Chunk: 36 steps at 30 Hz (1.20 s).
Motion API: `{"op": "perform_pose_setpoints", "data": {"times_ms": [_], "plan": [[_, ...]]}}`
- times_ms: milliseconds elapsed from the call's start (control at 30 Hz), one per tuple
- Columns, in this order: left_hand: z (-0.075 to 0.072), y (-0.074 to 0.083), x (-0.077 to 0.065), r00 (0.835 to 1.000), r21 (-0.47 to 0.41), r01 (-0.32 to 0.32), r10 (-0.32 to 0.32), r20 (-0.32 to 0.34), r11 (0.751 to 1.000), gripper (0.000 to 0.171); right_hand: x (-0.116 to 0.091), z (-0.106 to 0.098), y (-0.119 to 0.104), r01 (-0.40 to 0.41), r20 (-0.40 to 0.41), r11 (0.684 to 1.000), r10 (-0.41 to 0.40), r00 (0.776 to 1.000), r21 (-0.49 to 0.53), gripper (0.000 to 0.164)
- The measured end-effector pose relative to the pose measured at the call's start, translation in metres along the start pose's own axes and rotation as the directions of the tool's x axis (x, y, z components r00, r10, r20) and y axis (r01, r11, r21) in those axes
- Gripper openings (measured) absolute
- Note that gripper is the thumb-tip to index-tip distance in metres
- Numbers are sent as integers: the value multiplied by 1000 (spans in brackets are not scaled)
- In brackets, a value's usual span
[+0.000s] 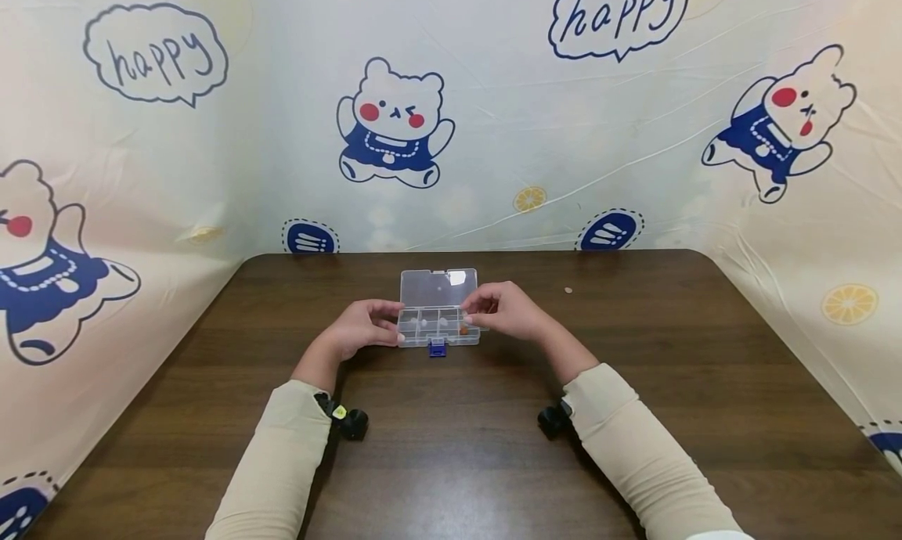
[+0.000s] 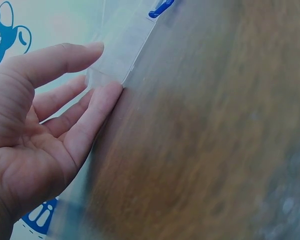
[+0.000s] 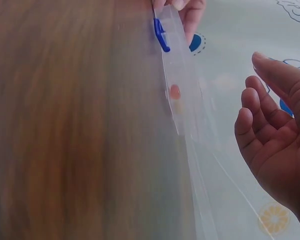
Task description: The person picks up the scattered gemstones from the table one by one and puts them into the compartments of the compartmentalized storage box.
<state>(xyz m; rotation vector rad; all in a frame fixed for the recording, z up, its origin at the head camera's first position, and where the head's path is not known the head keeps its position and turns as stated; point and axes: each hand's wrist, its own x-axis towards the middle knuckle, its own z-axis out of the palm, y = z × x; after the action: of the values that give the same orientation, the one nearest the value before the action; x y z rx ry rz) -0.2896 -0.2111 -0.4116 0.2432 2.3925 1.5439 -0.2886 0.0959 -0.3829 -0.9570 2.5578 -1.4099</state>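
Note:
A clear plastic compartment box (image 1: 428,339) lies on the table, its transparent lid (image 1: 426,286) raised at the back and its blue latch (image 1: 438,349) hanging at the front. A small orange piece (image 1: 463,330) lies in its front right compartment; little whitish pieces show in other compartments. At the box's left end, my left hand (image 1: 361,326) grips the side with thumb and fingers. My right hand (image 1: 509,311) is over the right end, thumb and fingertips near the compartments. In the right wrist view this hand's fingers (image 3: 247,117) are loosely bent and apart, with nothing seen between them.
One small pale piece (image 1: 568,290) lies on the brown table (image 1: 437,446), to the right behind my right hand. A printed cloth (image 1: 493,156) with cartoon bears stands around the table's back and sides.

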Motion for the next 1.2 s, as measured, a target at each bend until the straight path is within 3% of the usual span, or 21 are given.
{"op": "perform_pose_setpoints", "data": {"times_ms": [500, 1200], "plan": [[0, -2, 3, 1000, -18, 7, -7, 4, 1000, 67, 14, 19, -6, 29, -11, 998, -29, 1000, 59, 19], [0, -2, 2, 1000, -10, 4, -4, 10, 1000, 65, 38, 50, -1, -26, 21, 993, 24, 999, 114, 13]]}}
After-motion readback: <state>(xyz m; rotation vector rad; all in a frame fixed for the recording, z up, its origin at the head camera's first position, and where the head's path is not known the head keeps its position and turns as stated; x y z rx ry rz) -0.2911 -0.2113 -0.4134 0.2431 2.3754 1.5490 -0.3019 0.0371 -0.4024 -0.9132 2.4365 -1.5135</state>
